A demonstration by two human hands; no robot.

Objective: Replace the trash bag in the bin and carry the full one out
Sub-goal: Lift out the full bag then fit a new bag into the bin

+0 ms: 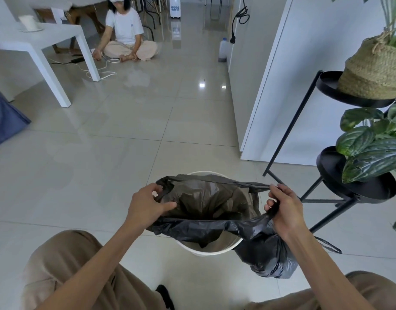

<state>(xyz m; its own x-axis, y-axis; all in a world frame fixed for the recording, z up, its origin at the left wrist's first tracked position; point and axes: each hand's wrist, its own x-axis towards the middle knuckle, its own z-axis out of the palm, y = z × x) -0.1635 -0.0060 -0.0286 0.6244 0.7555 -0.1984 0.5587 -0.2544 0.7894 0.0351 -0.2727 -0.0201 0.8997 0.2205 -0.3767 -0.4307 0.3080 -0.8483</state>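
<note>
A round white bin (211,250) stands on the tiled floor just in front of my knees. A thin black trash bag (206,198) is spread open over its mouth, sagging into the bin. My left hand (147,204) grips the bag's left handle loop at the rim. My right hand (284,209) grips the right handle loop, pulled outward past the bin's right edge. A filled, bunched black bag (268,258) lies on the floor against the bin's right side, below my right forearm.
A black metal plant stand (340,193) with leafy plants and a woven basket (373,70) rises close on the right. A white cabinet (288,86) stands behind it. Another person (127,34) sits on the floor far ahead beside a white table (42,45), cables around.
</note>
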